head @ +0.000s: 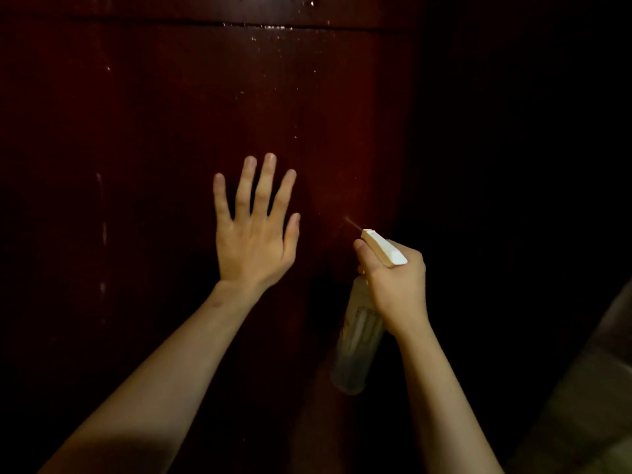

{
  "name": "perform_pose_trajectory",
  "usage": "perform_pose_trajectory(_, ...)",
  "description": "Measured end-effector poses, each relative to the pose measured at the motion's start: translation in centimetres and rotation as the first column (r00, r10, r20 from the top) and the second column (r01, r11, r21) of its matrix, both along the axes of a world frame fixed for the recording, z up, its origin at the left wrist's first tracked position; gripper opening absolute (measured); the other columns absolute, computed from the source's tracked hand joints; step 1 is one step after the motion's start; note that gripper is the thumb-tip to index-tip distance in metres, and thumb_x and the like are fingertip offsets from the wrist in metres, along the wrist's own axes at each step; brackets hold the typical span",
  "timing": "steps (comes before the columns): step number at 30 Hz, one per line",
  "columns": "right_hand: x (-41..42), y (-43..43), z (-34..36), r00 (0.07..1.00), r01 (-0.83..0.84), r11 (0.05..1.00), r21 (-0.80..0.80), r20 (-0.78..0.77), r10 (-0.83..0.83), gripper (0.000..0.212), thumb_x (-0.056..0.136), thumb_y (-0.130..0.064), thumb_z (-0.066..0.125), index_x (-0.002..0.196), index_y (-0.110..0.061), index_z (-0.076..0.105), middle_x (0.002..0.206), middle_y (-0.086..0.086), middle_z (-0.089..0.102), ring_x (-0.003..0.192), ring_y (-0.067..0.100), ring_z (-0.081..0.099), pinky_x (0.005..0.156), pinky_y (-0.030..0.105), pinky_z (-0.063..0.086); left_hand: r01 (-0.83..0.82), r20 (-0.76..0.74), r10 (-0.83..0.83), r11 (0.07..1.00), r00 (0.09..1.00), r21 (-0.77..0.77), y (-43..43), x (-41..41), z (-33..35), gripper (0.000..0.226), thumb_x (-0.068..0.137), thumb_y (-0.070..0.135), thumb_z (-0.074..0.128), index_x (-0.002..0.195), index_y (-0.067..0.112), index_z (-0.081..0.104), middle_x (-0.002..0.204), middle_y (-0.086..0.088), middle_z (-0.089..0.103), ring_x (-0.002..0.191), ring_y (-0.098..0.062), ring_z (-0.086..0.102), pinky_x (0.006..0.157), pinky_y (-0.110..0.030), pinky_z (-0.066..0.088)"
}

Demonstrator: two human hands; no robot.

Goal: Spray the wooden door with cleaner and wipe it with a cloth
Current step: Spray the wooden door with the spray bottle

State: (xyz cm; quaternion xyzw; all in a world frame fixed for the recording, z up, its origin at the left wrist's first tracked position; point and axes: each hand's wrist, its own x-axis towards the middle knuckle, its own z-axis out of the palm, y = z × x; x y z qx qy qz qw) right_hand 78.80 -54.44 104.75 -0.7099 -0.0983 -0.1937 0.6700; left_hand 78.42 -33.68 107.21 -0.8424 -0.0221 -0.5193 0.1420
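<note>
A dark red-brown wooden door (171,107) fills most of the view, with shiny droplets scattered over its upper middle. My left hand (254,230) lies flat against the door, fingers straight and spread. My right hand (396,282) grips the neck of a pale, translucent spray bottle (357,340) with a white trigger head (383,248). The nozzle points up and left at the door, and a thin jet of spray leaves its tip. No cloth is in view.
A horizontal groove (239,23) crosses the door near the top. To the right of the door everything is black shadow. A dim pale surface (588,388) shows in the lower right corner.
</note>
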Motion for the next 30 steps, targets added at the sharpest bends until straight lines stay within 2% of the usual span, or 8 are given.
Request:
perform_pose_trajectory(6,-0.9,0.8,-1.1,0.998,-0.054,0.994,-0.094,0.017,0.055,0.039,0.089,-0.04,0.074,0.074,-0.004,0.066,0.07,0.017,0.066,0.065,0.033,0.065,0.064,0.047,0.052,0.063,-0.054,-0.064,0.998,0.996,-0.018,0.6,-1.2,0.4,0.064,0.108,0.045,0.034,0.166,0.023,0.015,0.174,-0.013,0.009,0.161,-0.033,0.005,0.129,-0.059,-0.002)
perform_pose_trajectory(10,-3.6,3.3,-3.2,0.969,-0.243,0.957,-0.158,0.008,0.248,0.01,0.089,-0.024,0.08,0.08,-0.023,0.076,0.077,0.008,0.072,0.064,0.008,0.061,0.066,0.033,0.05,0.095,-0.077,-0.105,0.988,0.991,-0.123,4.2,-5.6,-2.7,0.061,0.105,0.038,0.047,0.162,0.024,0.028,0.172,-0.015,0.017,0.161,-0.033,0.007,0.129,-0.055,-0.003)
perform_pose_trajectory(13,-5.9,6.1,-5.3,0.925,-0.379,0.911,-0.165,-0.073,0.372,0.01,0.088,-0.025,0.08,0.082,-0.031,0.075,0.08,0.01,0.072,0.065,0.007,0.06,0.068,0.031,0.048,0.032,-0.103,-0.053,0.98,0.993,-0.195,9.0,-10.4,-7.9,0.058,0.105,0.033,0.051,0.159,0.024,0.033,0.171,-0.015,0.02,0.161,-0.029,0.001,0.129,-0.057,-0.003)
perform_pose_trajectory(17,-8.7,11.4,-8.0,0.848,-0.526,0.839,-0.144,-0.168,0.503,0.014,0.088,-0.024,0.08,0.082,-0.036,0.077,0.073,0.007,0.071,0.063,0.009,0.061,0.064,0.031,0.047,-0.101,-0.041,0.093,0.849,0.995,-0.518,16.7,-17.2,-14.2,0.054,0.109,0.034,0.042,0.161,0.022,0.029,0.173,-0.011,0.009,0.162,-0.028,-0.007,0.127,-0.065,-0.002)
perform_pose_trajectory(20,-11.1,16.0,-10.6,0.802,-0.591,0.789,-0.166,-0.229,0.552,0.012,0.089,-0.022,0.079,0.081,-0.029,0.077,0.08,0.01,0.072,0.065,0.009,0.062,0.062,0.031,0.048,-0.135,-0.045,0.145,0.702,0.988,-0.699,21.1,-21.2,-17.3,0.057,0.108,0.028,0.048,0.161,0.019,0.029,0.174,-0.007,0.005,0.162,-0.024,-0.004,0.124,-0.07,0.016)
perform_pose_trajectory(22,-12.5,18.9,-12.4,0.781,-0.621,0.752,-0.224,-0.265,0.566,0.012,0.09,-0.023,0.078,0.08,-0.018,0.074,0.073,0.013,0.068,0.06,0.014,0.061,0.059,0.036,0.048,-0.169,-0.09,0.15,0.688,0.985,-0.706,22.3,-22.5,-18.7,0.06,0.107,0.029,0.052,0.161,0.019,0.028,0.173,-0.008,0.004,0.161,-0.022,-0.004,0.121,-0.068,0.026)
perform_pose_trajectory(25,-14.4,22.0,-15.2,0.752,-0.654,0.704,-0.277,-0.341,0.564,0.017,0.092,-0.025,0.075,0.08,-0.013,0.072,0.068,0.01,0.067,0.062,0.028,0.064,0.056,0.043,0.051,-0.232,-0.174,0.155,0.7,0.973,-0.676,22.7,-23.0,-21.1,0.068,0.105,0.036,0.057,0.162,0.021,0.023,0.173,-0.011,0.0,0.161,-0.028,-0.003,0.124,-0.068,0.019)
perform_pose_trajectory(30,-15.8,23.2,-18.5,0.772,-0.626,0.683,-0.376,-0.423,0.475,0.02,0.094,-0.032,0.072,0.078,-0.02,0.07,0.066,0.004,0.067,0.057,0.014,0.063,0.054,0.037,0.049,-0.151,-0.163,0.042,0.644,0.986,-0.75,21.3,-23.3,-24.3,0.07,0.105,0.031,0.058,0.164,0.024,0.021,0.173,-0.008,-0.005,0.161,-0.028,-0.006,0.126,-0.058,0.025)
